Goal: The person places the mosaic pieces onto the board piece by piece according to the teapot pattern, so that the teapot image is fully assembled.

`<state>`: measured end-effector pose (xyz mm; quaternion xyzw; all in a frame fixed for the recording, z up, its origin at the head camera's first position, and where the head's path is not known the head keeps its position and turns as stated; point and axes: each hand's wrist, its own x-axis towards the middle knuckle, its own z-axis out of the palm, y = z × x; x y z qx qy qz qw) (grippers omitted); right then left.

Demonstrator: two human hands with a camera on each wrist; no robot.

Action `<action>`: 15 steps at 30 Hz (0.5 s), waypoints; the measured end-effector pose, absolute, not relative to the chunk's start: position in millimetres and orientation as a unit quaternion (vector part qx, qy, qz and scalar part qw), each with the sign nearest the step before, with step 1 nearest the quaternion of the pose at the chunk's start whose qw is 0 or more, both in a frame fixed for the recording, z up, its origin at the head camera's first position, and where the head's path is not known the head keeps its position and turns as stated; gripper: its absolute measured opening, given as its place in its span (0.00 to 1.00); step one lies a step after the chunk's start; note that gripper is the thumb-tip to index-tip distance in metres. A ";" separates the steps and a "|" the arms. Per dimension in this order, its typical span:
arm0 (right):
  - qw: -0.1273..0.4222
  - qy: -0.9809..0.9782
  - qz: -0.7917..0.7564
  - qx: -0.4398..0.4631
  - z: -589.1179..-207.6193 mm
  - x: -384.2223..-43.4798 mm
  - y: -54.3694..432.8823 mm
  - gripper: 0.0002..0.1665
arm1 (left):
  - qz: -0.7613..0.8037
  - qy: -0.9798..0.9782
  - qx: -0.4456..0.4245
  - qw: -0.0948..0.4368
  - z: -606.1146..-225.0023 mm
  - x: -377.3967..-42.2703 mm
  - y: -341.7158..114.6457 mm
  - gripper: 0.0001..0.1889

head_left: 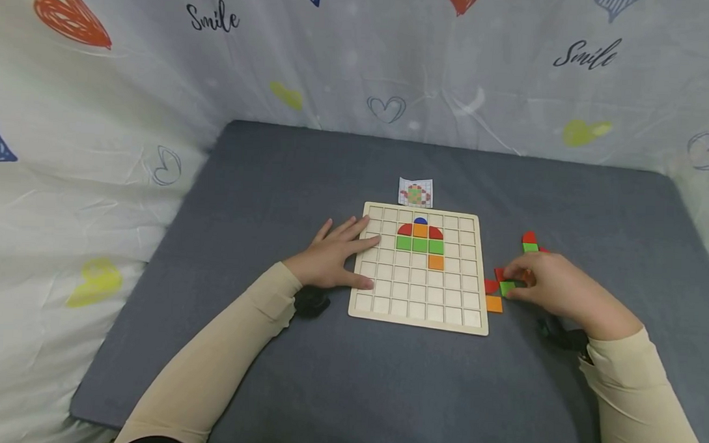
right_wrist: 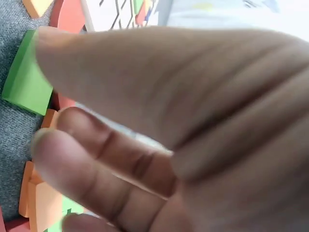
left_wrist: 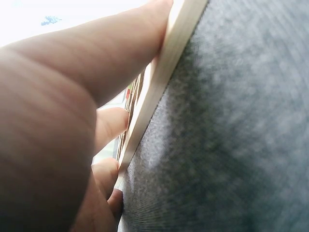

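A pale wooden grid board (head_left: 392,290) lies on the grey table. My left hand (head_left: 328,260) rests on its left edge with fingers spread, thumb and fingertips over the rim. In the left wrist view, fingers lie along the board's side edge (left_wrist: 153,99). Right of the board, my right hand (head_left: 554,288) reaches over loose coloured blocks. Its thumb touches a green square block (right_wrist: 30,79); the other fingers are bent, with a gap between them and that block. On the board sit a blue half-round (head_left: 420,220), red curved pieces (head_left: 405,230), green squares (head_left: 420,245) and orange squares (head_left: 436,262).
A small printed pattern card (head_left: 415,193) lies behind the board. An orange square (head_left: 494,304) and a red curved piece (head_left: 490,287) lie by the board's right edge. Another red piece (head_left: 529,237) lies farther back. A patterned curtain (head_left: 348,65) stands behind the table.
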<state>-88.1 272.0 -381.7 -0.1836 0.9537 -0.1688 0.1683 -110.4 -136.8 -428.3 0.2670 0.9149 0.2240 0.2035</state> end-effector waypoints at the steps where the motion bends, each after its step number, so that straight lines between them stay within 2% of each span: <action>1: 0.172 0.953 -0.166 -0.185 -381.7 -88.2 272.3 0.17 | 0.224 0.915 0.267 0.203 -428.7 -110.6 -136.7 0.51; 9: 0.191 0.951 -0.167 -0.176 -384.7 -87.6 271.1 0.13 | 0.224 0.916 0.266 0.203 -428.4 -110.3 -136.3 0.51; 15: 0.185 0.952 -0.164 -0.178 -387.4 -86.1 270.4 0.12 | 0.222 0.916 0.266 0.204 -428.7 -110.2 -135.9 0.51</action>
